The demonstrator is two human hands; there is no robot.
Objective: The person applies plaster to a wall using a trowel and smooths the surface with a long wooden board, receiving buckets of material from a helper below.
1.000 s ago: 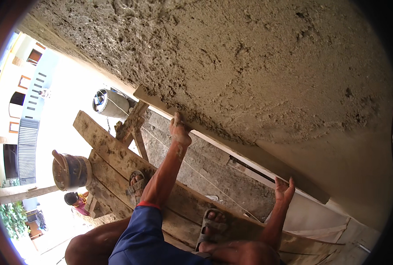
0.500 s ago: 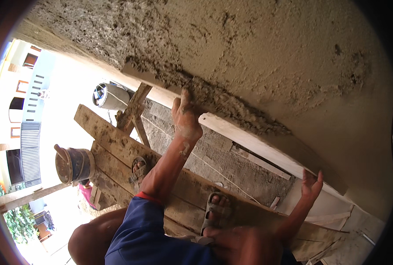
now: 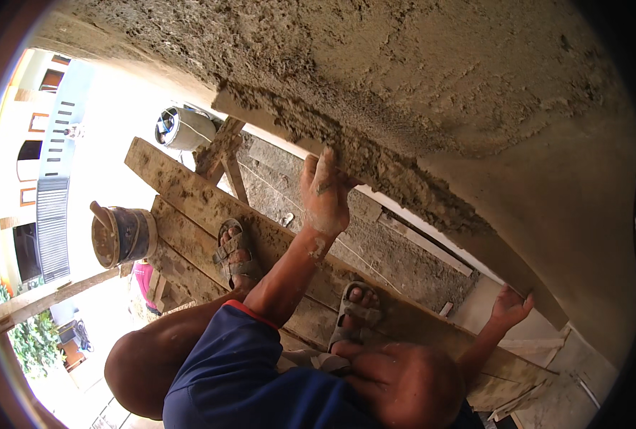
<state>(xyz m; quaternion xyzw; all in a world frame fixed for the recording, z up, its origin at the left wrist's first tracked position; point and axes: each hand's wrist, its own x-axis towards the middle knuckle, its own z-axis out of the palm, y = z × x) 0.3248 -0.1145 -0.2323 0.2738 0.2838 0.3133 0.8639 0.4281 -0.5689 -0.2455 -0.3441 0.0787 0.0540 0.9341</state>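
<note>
Wall (image 3: 432,71) is bordering the grip above, planks (image 3: 182,191) edging open gap (image 3: 411,275) below; left hand (image 3: 325,193) and, seemingly, right hand (image 3: 510,307) are pinching board (image 3: 524,279).

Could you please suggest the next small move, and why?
I would perhaps slide the board slightly farther across the rough wall, keeping it level: mortar is heaped along its upper edge, the surface beyond looks uneven, and the left hand and right hand both touch its lower edge.
</note>
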